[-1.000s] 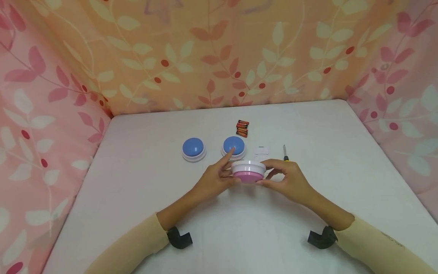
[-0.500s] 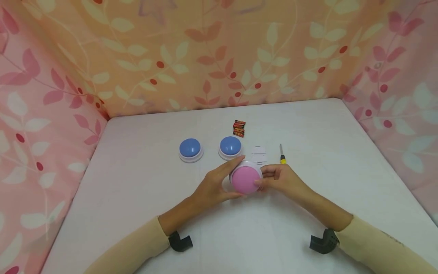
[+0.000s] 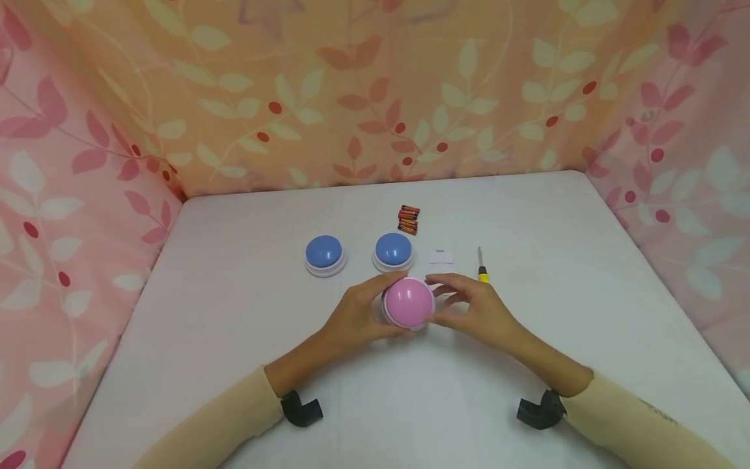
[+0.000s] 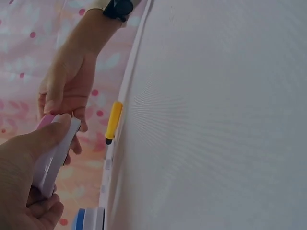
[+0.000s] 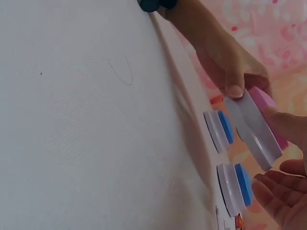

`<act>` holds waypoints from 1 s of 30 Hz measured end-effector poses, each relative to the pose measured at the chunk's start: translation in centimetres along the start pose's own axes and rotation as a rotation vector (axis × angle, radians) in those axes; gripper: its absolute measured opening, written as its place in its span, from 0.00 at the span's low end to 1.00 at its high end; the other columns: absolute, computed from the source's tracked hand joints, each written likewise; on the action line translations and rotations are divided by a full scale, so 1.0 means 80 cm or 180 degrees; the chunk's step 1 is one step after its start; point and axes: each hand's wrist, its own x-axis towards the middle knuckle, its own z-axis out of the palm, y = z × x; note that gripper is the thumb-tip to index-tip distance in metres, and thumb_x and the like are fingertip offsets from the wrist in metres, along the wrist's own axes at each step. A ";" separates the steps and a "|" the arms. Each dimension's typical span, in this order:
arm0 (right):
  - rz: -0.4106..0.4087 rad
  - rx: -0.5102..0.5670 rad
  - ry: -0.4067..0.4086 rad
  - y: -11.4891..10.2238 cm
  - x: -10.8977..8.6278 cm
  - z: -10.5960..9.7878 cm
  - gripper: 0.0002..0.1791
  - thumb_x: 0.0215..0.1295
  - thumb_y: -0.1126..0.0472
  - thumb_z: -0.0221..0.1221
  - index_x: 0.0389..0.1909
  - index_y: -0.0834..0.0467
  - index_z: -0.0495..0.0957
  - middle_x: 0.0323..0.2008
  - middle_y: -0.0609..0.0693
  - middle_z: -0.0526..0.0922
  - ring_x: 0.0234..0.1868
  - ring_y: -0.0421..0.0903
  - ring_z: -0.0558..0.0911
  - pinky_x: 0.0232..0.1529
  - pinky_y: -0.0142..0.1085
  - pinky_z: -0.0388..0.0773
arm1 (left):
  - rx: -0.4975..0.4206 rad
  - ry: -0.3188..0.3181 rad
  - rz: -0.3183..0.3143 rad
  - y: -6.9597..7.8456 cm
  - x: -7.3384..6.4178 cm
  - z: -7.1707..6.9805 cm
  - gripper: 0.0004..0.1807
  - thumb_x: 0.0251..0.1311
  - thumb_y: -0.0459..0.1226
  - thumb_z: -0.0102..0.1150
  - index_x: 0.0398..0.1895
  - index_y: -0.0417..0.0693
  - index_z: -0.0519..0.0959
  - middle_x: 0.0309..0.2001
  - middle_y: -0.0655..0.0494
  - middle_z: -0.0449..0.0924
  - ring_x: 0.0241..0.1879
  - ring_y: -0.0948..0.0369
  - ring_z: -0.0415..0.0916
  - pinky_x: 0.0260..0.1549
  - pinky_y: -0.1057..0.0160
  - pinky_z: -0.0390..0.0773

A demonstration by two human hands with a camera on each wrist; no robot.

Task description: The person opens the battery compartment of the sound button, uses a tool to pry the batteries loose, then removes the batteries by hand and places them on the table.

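Note:
A round push button [image 3: 409, 302] with a pink dome and a white base is held up over the table, dome facing the head camera. My left hand [image 3: 354, 312] grips it by its left side, thumb at the near edge and fingers at the far edge. At its right side is my right hand [image 3: 474, 303]; in the right wrist view the thumb [image 5: 288, 125] lies against the pink dome while the other fingers [image 5: 278, 194] are spread loosely away from the base. The underside of the base is hidden in the head view.
Two blue-domed push buttons, a left one [image 3: 324, 253] and a right one [image 3: 394, 251], stand behind the hands. Several red and black batteries [image 3: 408, 220] lie farther back. A small white flat piece [image 3: 441, 257] and a yellow-handled screwdriver [image 3: 483, 273] lie to the right.
The pink push button has turned from dome down to dome facing up toward the head, and shifted slightly left. The right hand's fingers have loosened from its rim; the left hand keeps hold.

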 end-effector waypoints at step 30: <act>-0.0256 -0.0962 -0.0192 0.024 0.046 0.026 0.33 0.50 0.56 0.79 0.58 0.57 0.82 0.53 0.47 0.86 0.52 0.46 0.80 0.50 0.42 0.82 | 0.0175 -0.0133 -0.0965 -0.038 0.004 0.007 0.49 0.36 0.54 0.85 0.64 0.53 0.73 0.55 0.62 0.67 0.58 0.65 0.68 0.56 0.63 0.78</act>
